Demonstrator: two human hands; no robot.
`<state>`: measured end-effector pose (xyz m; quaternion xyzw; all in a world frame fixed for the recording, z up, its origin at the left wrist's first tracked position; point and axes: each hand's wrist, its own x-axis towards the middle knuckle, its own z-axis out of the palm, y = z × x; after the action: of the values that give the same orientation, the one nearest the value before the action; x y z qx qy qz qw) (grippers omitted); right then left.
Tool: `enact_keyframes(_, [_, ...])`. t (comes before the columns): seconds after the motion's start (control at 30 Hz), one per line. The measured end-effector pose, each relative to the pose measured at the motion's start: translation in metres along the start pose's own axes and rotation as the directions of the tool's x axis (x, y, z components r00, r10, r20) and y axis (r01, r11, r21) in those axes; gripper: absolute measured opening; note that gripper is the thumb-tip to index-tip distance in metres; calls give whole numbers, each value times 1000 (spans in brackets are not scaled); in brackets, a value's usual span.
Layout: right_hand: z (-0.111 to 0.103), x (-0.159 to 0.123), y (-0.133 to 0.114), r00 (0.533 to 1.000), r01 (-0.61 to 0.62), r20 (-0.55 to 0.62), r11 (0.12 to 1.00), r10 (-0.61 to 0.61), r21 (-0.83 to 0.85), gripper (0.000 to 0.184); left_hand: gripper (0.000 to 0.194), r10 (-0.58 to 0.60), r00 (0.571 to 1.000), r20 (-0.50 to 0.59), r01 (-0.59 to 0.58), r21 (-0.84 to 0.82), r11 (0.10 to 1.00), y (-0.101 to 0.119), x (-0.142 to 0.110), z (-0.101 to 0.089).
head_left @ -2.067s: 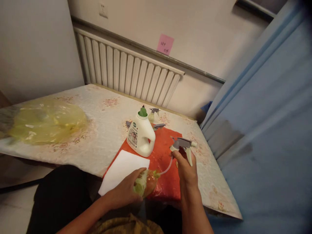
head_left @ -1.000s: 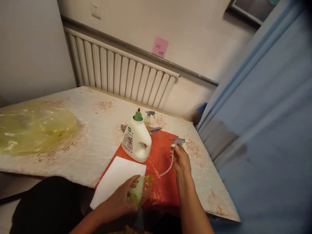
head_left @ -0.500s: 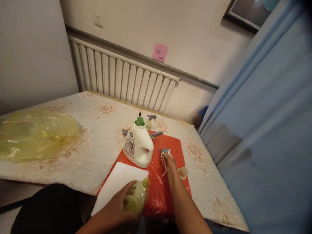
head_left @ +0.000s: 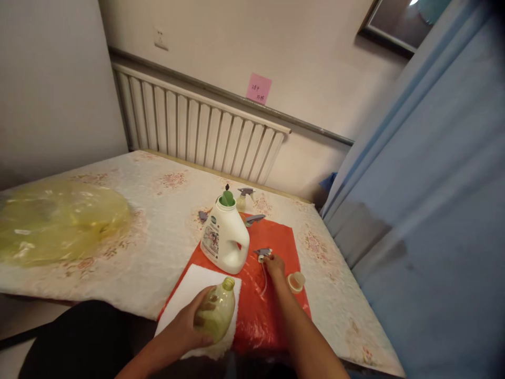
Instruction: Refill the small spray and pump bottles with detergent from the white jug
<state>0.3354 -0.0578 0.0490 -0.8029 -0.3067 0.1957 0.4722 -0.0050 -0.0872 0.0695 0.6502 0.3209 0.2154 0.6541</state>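
Note:
My left hand (head_left: 193,321) is wrapped round a yellowish see-through bottle (head_left: 221,313), tilted a little, its mouth uncapped. Liquid seems to stand in its lower part. Between the fingertips of my right hand (head_left: 275,266) is a grey and white spray nozzle (head_left: 262,254) with a thin dip tube hanging down, over the red plastic sheet (head_left: 276,231). Just beyond the bottle stands a white detergent jug (head_left: 226,239) with a handle and a green spout. Under the bottle lies a folded white towel (head_left: 189,295).
A small cap-like cup (head_left: 295,282) sits right of my right forearm. Behind the jug are another spray bottle (head_left: 243,199) and a grey-handled tool (head_left: 255,219). A yellow plastic bag (head_left: 59,221) spreads over the left of the flowered cover (head_left: 158,210). A blue curtain (head_left: 410,184) hangs at right.
My left hand has moved the bottle slightly left and up, over the towel, and it stands more upright. My right hand has brought the spray nozzle a little lower and nearer.

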Motion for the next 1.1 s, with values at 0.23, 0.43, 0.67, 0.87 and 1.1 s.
enact_keyframes(0.23, [-10,-35,-12,998,50,41,992,-55,112,13,98,104,993,55,-95,-150,984,9,14,-20])
enact_keyframes(0.43, [-4,-71,-19,986,74,120,950,-114,302,23,104,218,972,85,-173,-365,915,33,28,-51])
enact_keyframes(0.67, [10,-72,-44,986,108,70,901,-151,421,36,97,274,953,132,-142,-607,782,48,52,-91])
enact_keyframes(0.87, [28,-79,-77,979,128,67,843,-191,522,46,89,369,924,99,-215,-663,717,29,84,-123])
enact_keyframes(1.1, [54,-64,-82,967,186,103,920,-234,345,36,83,339,935,107,-208,-609,765,9,98,-141])
